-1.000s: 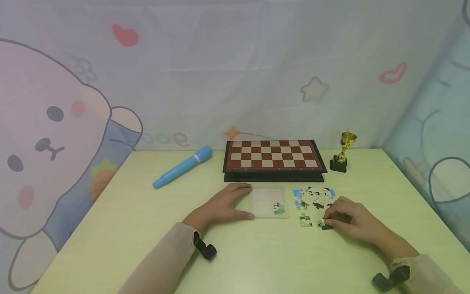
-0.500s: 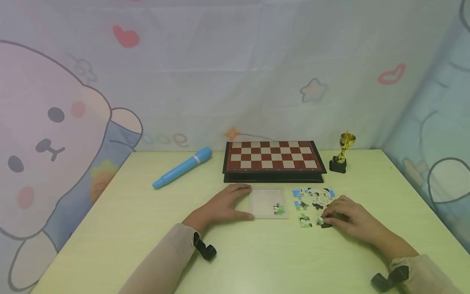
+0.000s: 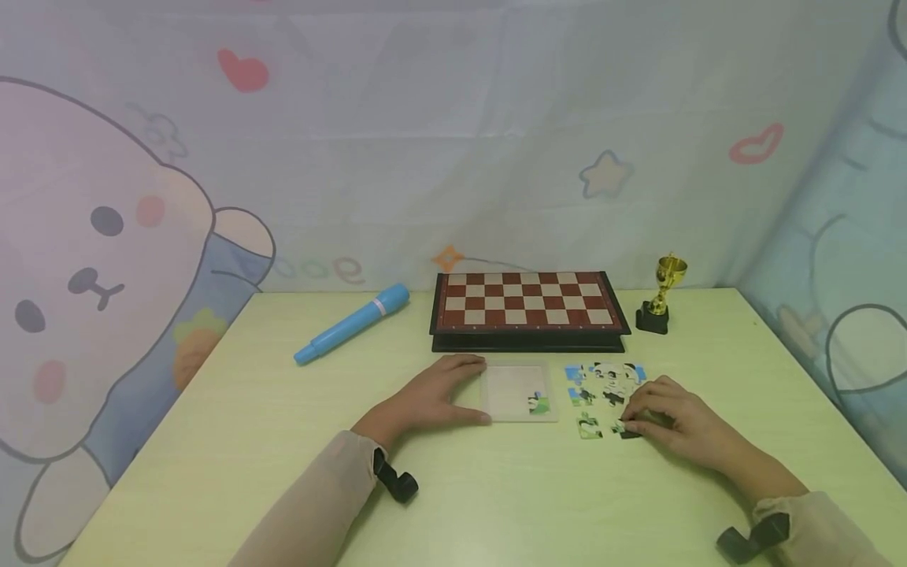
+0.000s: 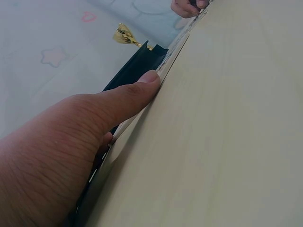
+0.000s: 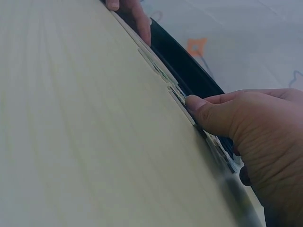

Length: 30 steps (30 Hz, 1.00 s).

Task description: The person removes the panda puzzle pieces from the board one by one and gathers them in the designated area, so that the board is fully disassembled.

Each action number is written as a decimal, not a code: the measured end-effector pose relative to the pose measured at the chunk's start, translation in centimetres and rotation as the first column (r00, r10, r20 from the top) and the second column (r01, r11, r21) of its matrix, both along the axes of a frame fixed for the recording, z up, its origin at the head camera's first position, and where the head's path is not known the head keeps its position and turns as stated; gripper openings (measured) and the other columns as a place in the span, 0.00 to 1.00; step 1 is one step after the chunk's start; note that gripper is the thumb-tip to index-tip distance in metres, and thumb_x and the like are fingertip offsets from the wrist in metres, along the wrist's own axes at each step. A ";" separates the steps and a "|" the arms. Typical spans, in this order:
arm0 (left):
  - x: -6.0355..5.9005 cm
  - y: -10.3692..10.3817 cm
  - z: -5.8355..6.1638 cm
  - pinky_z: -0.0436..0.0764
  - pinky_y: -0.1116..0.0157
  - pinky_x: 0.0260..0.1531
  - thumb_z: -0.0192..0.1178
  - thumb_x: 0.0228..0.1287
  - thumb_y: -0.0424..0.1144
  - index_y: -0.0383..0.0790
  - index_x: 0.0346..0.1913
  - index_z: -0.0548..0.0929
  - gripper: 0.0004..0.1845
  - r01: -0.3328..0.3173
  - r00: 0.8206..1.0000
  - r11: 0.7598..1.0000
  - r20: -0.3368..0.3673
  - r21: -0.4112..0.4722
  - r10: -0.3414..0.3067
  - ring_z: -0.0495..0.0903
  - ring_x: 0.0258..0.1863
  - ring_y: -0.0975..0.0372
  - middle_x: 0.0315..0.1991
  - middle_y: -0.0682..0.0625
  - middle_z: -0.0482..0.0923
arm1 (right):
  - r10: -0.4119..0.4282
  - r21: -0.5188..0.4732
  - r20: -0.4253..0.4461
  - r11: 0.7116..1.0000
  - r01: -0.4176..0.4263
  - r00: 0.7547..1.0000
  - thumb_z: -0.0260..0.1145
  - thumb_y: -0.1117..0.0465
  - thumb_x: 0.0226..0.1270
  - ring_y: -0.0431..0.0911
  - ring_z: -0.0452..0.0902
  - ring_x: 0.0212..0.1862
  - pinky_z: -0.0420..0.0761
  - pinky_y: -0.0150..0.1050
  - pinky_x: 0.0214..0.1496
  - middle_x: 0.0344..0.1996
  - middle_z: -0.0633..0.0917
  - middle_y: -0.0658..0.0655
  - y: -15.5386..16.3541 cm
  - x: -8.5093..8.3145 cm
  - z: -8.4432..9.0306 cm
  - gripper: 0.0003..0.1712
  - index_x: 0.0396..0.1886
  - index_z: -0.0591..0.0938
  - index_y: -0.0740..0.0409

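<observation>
My left hand [image 3: 425, 398] holds a shallow, clear-rimmed puzzle tray [image 3: 485, 394] at its left side, thumb at the near corner and fingers at the far one. One green panda puzzle piece lies in the tray's near right corner. Between the thumb and fingers of my right hand [image 3: 680, 417], a dark-and-green puzzle piece [image 3: 627, 432] is pinched at table level, partly hidden by the fingertips. Beside it on the left lies a loose green-and-white piece [image 3: 589, 426]. Farther back, several panda pieces [image 3: 611, 378] lie close together. The right wrist view shows the thumb [image 5: 208, 113] at the thin pieces' edges.
A folded chessboard box [image 3: 527, 311] stands behind the tray and pieces. The gold trophy cup [image 3: 662, 291] is to its right, on a black base. At the back left lies a blue marker-shaped tube [image 3: 353, 323]. A patterned cloth [image 3: 425, 157] hangs behind the table.
My right hand, with the pinched piece, has shifted slightly left and tilted it a little before it lies flatter again. The left hand and the tray stay in place.
</observation>
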<state>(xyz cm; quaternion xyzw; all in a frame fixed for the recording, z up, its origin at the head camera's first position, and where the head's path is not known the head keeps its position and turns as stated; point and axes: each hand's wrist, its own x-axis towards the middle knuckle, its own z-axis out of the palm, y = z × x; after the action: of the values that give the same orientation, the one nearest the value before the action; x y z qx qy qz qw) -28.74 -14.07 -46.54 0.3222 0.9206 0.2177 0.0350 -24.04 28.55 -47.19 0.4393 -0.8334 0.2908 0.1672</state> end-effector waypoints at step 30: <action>0.1 0.1 0.1 0.60 0.57 0.73 0.62 0.54 0.75 0.51 0.77 0.66 0.51 0.004 1.000 1.000 0.005 0.013 -0.004 0.56 0.75 0.61 0.75 0.57 0.60 | 0.123 -0.113 -0.008 0.986 -0.123 0.992 0.75 0.67 0.59 0.41 0.72 0.42 0.70 0.33 0.43 0.41 0.84 0.41 -7.1 -1.7 -0.1 0.16 0.45 0.85 0.48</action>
<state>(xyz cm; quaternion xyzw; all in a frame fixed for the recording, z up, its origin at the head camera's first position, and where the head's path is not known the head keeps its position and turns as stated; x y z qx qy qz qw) -28.60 -14.02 -46.43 0.3236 0.9185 0.2243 0.0358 -25.70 21.42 -47.32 0.4797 -0.7868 0.3473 0.1741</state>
